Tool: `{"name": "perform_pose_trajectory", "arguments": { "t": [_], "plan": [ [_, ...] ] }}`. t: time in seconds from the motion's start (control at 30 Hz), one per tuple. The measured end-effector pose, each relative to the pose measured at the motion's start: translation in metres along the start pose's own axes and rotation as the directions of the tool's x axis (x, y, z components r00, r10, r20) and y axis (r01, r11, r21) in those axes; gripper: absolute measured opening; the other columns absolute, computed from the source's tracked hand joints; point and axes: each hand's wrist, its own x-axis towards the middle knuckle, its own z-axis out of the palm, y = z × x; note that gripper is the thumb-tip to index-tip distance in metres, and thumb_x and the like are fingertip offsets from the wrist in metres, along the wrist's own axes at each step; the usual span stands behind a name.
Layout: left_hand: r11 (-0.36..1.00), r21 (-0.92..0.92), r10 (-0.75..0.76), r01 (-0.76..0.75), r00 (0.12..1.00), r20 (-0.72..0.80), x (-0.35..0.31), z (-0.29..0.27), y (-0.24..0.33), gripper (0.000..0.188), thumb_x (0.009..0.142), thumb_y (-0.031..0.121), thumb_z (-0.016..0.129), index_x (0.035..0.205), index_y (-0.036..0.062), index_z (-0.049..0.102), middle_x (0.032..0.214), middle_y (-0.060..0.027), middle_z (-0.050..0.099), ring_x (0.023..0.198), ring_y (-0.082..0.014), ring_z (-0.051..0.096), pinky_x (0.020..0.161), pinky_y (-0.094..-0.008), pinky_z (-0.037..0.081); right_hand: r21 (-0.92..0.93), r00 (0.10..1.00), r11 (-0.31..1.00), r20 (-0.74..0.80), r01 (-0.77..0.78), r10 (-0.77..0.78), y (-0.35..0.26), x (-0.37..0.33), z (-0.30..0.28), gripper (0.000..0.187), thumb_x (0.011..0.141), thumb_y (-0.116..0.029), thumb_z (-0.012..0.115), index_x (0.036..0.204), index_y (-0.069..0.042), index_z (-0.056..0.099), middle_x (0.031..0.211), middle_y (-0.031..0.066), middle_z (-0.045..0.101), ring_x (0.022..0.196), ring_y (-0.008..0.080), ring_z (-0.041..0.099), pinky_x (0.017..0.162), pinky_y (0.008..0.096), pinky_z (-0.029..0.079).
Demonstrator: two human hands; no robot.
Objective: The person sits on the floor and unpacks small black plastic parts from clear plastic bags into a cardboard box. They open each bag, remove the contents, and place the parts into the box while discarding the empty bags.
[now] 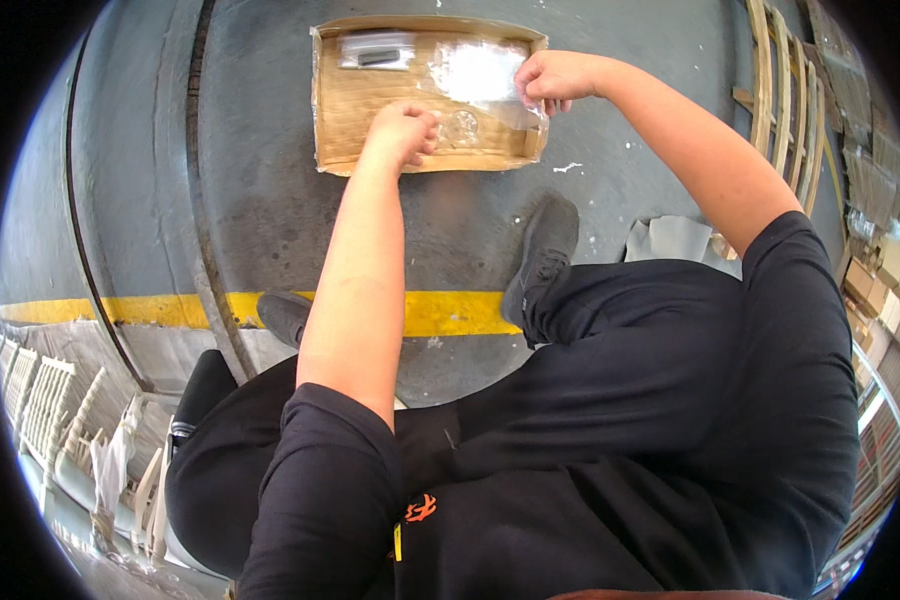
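A shallow cardboard tray (355,145) lies on the floor in front of me. Over its right edge, my right hand (558,80) is closed in a pinch on the edge of a shiny clear plastic bag (480,72). My left hand (403,135) hovers over the tray's near middle with its fingers curled; what they hold, if anything, is hidden. Just right of those fingers is a small round patch of clear plastic (460,126). In the tray's far left corner rests a clear bag with a dark oblong piece (378,58) inside.
My shoes (545,245) stand near a yellow floor stripe (450,313). Wooden slatted frames (785,90) are at the right, beyond a crumpled grey sheet (665,240). A metal floor rail (198,180) runs along the left, with pale spindled pieces (55,400) at lower left.
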Motion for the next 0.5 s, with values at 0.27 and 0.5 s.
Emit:
{"name": "perform_pose_trajectory", "arguments": {
  "t": [0.27, 0.5],
  "plan": [
    [0.861, 0.506, 0.192, -0.048, 0.953, -0.236, 0.005, 0.049, 0.0, 0.039, 0.091, 0.033, 0.066, 0.125, 0.0129, 0.067, 0.124, -0.016, 0.07, 0.121, -0.0318, 0.064, 0.102, -0.0437, 0.05, -0.075, 1.0, 0.997, 0.005, -0.022, 0.023, 0.004, -0.006, 0.006, 0.019, 0.083, -0.016, 0.058, 0.094, -0.006, 0.069, 0.083, 0.009, 0.07, 0.072, 0.0219, 0.069, 0.059, 0.0384, 0.056],
    [0.861, 0.506, 0.259, 0.047, 0.816, -0.517, 0.022, 0.013, -0.003, 0.027, 0.088, 0.025, 0.066, 0.109, 0.0114, 0.075, 0.11, -0.0152, 0.074, 0.102, -0.0296, 0.072, 0.091, -0.0417, 0.055, -0.063, 0.999, 0.997, -0.025, -0.036, 0.035, 0.024, -0.006, 0.004, 0.019, 0.082, -0.015, 0.058, 0.096, -0.006, 0.068, 0.082, 0.0094, 0.068, 0.069, 0.023, 0.067, 0.058, 0.0395, 0.055]
  ]
}}
